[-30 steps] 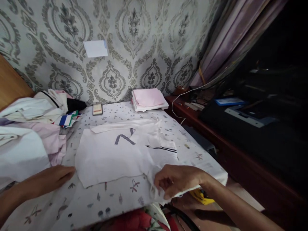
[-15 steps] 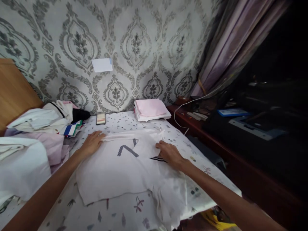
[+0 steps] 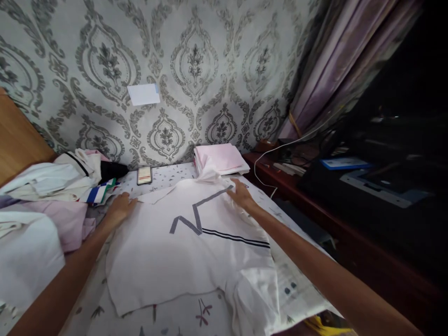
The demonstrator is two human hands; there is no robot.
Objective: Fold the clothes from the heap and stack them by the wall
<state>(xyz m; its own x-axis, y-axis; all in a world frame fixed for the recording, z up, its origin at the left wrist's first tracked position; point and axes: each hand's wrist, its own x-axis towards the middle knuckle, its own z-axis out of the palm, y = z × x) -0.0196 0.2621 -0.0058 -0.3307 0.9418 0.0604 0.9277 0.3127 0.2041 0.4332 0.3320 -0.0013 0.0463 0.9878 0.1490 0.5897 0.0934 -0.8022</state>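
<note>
A white shirt (image 3: 168, 261) with a dark striped zigzag and two dark lines is spread across the patterned bedsheet (image 3: 175, 317). My left hand (image 3: 121, 209) is closed on the shirt's far left edge. On the other side, my right hand (image 3: 241, 193) pinches the cloth near the upper end of the striped band. Between the hands, the far edge of the shirt is raised in a peak that covers part of the folded pink and white stack behind. The shirt's near right part lies bunched and wrinkled.
Loose clothes (image 3: 31, 247) are heaped at the left. A folded pink cloth (image 3: 220, 156) tops a stack by the wall. A small framed card (image 3: 144, 175) lies near the wall. On the right, a dark red table (image 3: 266, 170) holds a white cable (image 3: 255, 163).
My right hand has moved away from me, pulling the shirt's right side flatter, so the zigzag and dark lines show more fully. My left hand has shifted slightly left. The view has shifted slightly.
</note>
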